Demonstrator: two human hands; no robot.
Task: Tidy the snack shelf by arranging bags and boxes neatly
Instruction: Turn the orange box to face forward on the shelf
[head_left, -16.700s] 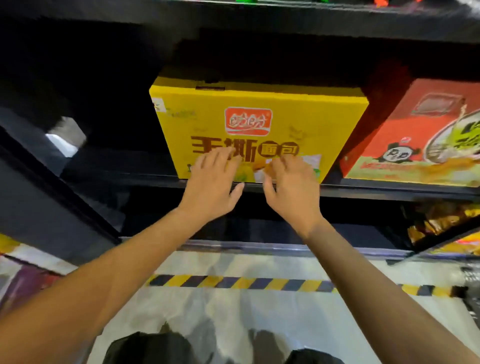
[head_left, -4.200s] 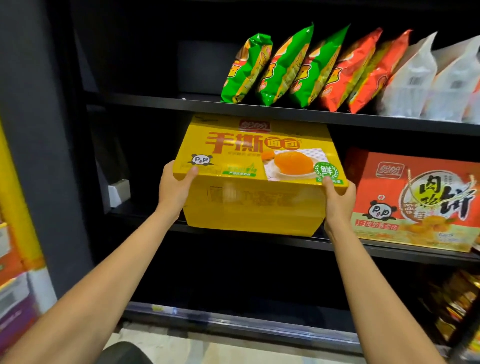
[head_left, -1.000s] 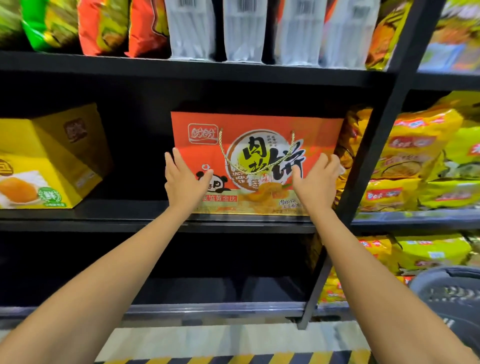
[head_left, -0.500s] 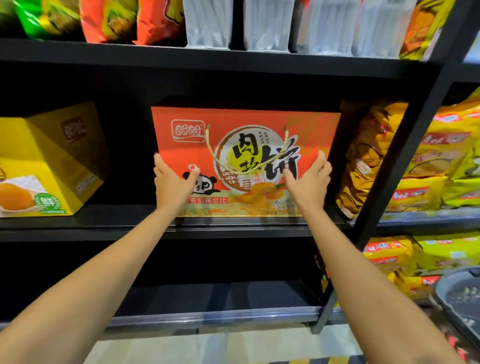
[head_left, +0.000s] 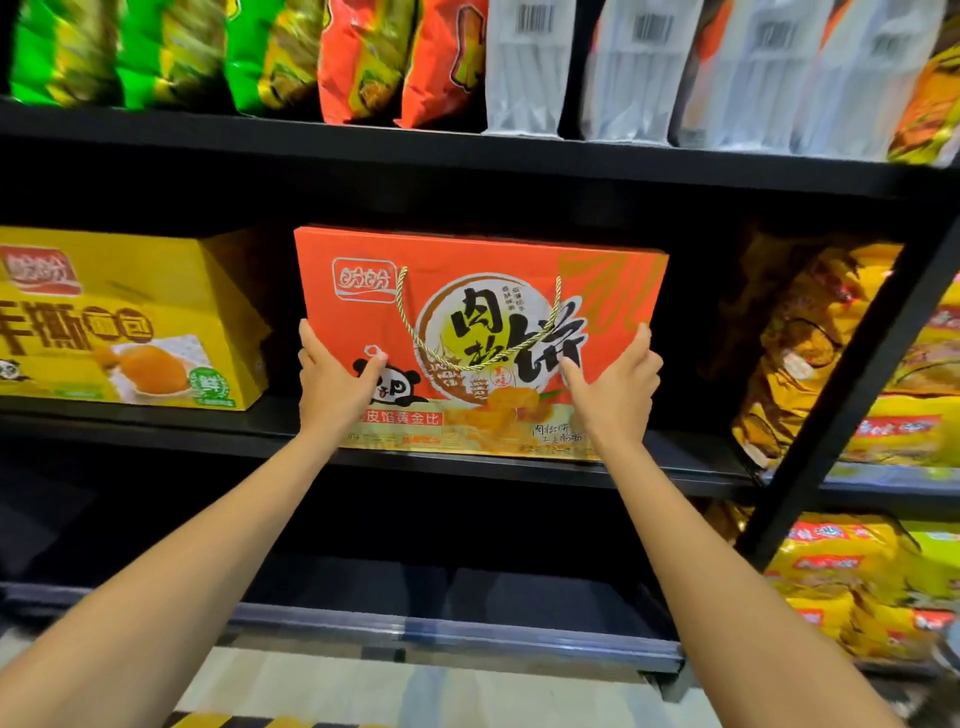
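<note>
- Head view: an orange box (head_left: 480, 291) stands upright on the middle shelf (head_left: 519, 470), its front facing out and its lower edge at the shelf's front lip.
- Its front carries a white-framed logo at upper left, large black brush characters 肉松饼 inside a round emblem, a cartoon panda at lower left, and a red strip below reading 皮馅黄金比; a gold cord handle loops down across the face.
- The left hand (head_left: 332, 382) holds the box's left edge, thumb pressed on the front beside the panda, fingers wrapped behind; this grip pinches the box.
- The right hand (head_left: 615, 387) holds the right edge likewise, thumb on the front, fingers round the side; its grip also pinches the box.
- To the left, apart from it on the same shelf, a yellow box (head_left: 119, 317) reads 手撕面包, with a green round 鲜 seal and a picture of a bun.
- On the upper shelf (head_left: 467, 150) stand green bags (head_left: 156, 52), orange-red bags (head_left: 400, 57) and white pouches (head_left: 524, 67) with barcodes.
- Right of the black upright post (head_left: 852, 395) lie yellow bags (head_left: 841, 571); their print is too blurred to read.
</note>
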